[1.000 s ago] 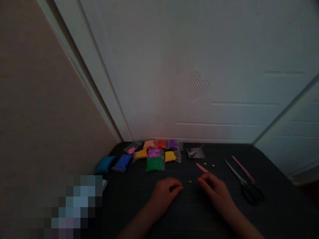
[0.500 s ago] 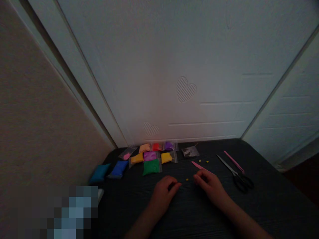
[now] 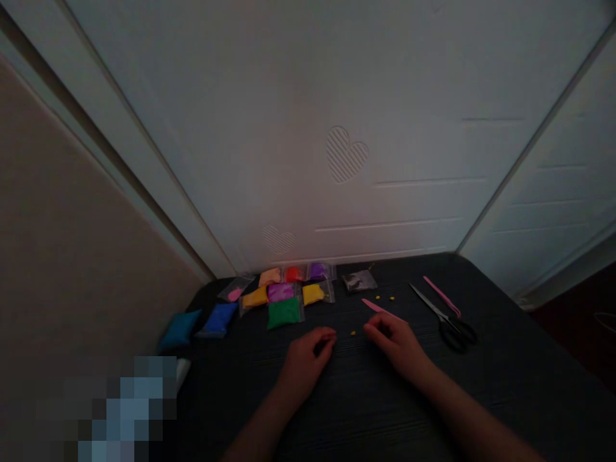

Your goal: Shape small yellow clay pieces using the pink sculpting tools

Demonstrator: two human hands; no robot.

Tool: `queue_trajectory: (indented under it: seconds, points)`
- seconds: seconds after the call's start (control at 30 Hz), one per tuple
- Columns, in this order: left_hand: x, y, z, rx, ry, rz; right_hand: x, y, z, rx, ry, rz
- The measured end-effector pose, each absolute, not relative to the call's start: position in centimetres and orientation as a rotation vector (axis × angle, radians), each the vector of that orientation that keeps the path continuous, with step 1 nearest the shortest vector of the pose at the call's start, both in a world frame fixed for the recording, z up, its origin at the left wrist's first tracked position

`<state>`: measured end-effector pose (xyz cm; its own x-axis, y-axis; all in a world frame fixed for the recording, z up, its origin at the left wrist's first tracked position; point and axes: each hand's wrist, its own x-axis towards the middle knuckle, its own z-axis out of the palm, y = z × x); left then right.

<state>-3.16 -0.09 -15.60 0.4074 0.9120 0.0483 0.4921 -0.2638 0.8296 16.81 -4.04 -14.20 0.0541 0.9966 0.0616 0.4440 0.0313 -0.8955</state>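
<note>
My left hand hovers over the dark table, its thumb and index fingertips pinched together. Anything between them is too small to make out. Opposite it, my right hand has its fingers curled against the thumb, and what they may hold is hidden. In the gap between the hands lies a tiny yellow piece. A pink plastic knife-shaped tool lies just beyond my right hand, partly covered by it. Two more tiny yellow bits sit past the tool.
Several small bags of coloured clay, among them a green bag and a blue bag, lie at the back left. A grey bag lies behind the tool. Black-handled scissors and a pink stick are at the right.
The whole view has shifted, so everything sits slightly higher and further left. My left thumb and index fingertips look a little closer together. The yellow pieces and tools stay put on the table.
</note>
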Motion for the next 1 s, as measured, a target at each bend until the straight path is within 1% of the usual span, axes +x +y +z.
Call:
queue_trajectory:
  seconds: [0.23, 0.4, 0.57, 0.73, 0.8, 0.9, 1.0]
  points:
    - [-3.1, -0.2, -14.8, 1.996, 1.238, 0.652, 17.0, -4.2, -13.5, -1.511, -1.533, 0.909]
    - [-3.1, 0.0, -15.1, 2.052, 1.313, 0.651, 17.2, -4.5, -13.2, -1.524, -1.535, 0.932]
    - [-3.2, 0.2, -15.4, 2.087, 1.285, 0.679, 17.2, -4.5, -13.0, -1.547, -1.561, 0.954]
    - [-3.2, 0.6, -15.6, 2.147, 1.173, 0.724, 17.0, -4.7, -13.6, -1.506, -1.752, 1.042]
    - [-3.1, 0.7, -15.8, 2.204, 1.113, 0.719, 16.8, -4.9, -14.1, -1.522, -1.903, 0.947]
    - [-3.0, 0.8, -16.0, 2.277, 1.077, 0.717, 16.5, -5.3, -14.7, -1.497, -2.160, 0.711]
    - [-2.9, 0.9, -16.1, 2.300, 1.104, 0.716, 16.3, -5.4, -15.1, -1.519, -2.276, 0.534]
